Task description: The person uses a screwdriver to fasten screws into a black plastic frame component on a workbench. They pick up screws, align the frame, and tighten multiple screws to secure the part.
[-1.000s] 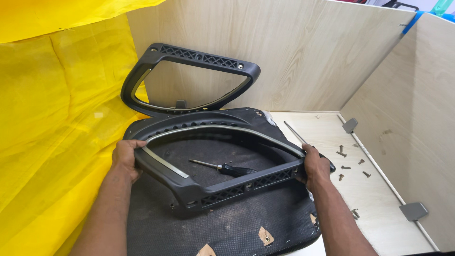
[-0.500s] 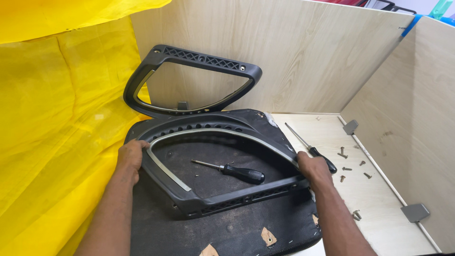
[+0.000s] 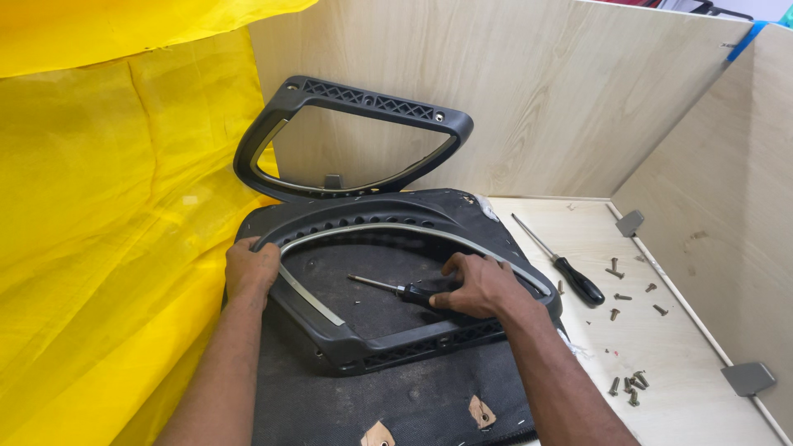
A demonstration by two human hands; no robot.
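Wooden walls are enclosing the bench (image 3: 661,347). Left hand (image 3: 250,271) is gripping the frame (image 3: 396,351) on the seat (image 3: 413,396); it should be keeping that steady. Right hand (image 3: 479,285) is closing on the screwdriver (image 3: 388,287), apparently grasping its handle, though fingers are hiding it.

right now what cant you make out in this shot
- Head view: the handle of the screwdriver inside the frame lies under the right hand, so the grip is unclear.
- Head view: the left hand covers part of the black frame.
- Head view: the loose screws are too small to tell head type.
- Head view: the black pad is cut off by the bottom edge.
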